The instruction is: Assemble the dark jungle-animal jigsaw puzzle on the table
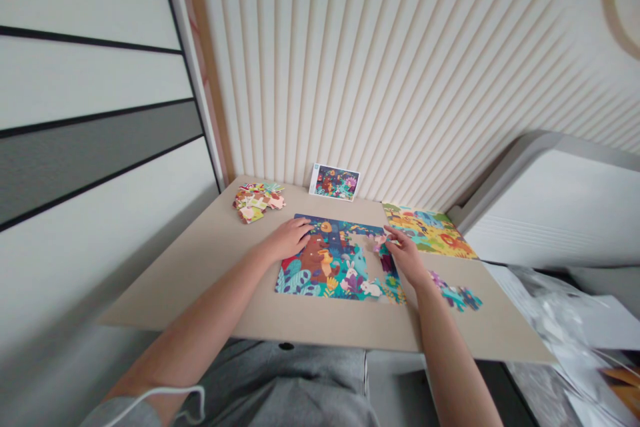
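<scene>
A partly assembled jigsaw puzzle (315,257) with a bear and rabbits lies on the table, with a bare gap right of its middle. My left hand (291,239) rests flat on its upper left part, fingers stretched out and holding nothing. At the gap's upper right, my right hand (406,257) pinches a small pinkish puzzle piece (376,242) between its fingertips. Whether that piece touches its neighbours I cannot tell. Several loose purple and teal pieces (457,295) lie beside my right forearm.
A picture card (334,183) of the same scene leans against the ribbed wall. Loose puzzle pieces (256,201) are heaped at the table's back left. A yellow animal puzzle (430,230) lies at the back right. Clear plastic wrapping (555,313) sits beyond the table's right edge.
</scene>
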The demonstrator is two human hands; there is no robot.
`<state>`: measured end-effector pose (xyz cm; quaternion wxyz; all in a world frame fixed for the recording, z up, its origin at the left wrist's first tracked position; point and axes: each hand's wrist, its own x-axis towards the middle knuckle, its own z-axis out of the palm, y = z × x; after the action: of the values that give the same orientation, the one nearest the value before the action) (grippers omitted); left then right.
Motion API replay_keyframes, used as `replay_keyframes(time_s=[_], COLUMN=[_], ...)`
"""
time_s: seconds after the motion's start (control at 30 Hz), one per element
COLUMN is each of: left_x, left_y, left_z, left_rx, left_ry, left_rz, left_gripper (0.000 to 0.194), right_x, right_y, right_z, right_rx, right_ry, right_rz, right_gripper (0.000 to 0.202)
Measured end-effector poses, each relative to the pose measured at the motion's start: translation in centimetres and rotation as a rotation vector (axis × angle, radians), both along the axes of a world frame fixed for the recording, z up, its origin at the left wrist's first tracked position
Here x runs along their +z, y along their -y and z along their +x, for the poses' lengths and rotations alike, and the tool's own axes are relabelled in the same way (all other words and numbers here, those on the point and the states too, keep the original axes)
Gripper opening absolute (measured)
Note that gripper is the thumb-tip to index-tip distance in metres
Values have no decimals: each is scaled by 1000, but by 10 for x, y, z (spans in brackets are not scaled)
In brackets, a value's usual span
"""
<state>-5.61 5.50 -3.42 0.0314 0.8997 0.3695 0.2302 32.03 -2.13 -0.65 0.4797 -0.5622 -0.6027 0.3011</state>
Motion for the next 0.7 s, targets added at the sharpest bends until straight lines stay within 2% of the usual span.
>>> replay_keyframes(time_s=[0.2, 0.43, 0.7], left_x=[-1, 0, -1], left_y=[0, 0, 0], left_z=[0, 0, 0], left_rx=[0, 7, 8], left_ry=[-3, -21, -26], left_rz=[9, 15, 19], left_gripper=[35, 36, 37], right_x=[-1, 0, -2], right_y=[0, 1, 3], right_z=[-3, -7, 1], right_rx=[-7, 58, 63], right_ry=[-44, -74, 113], right_rz=[-75, -141, -168], right_gripper=[47, 48, 45])
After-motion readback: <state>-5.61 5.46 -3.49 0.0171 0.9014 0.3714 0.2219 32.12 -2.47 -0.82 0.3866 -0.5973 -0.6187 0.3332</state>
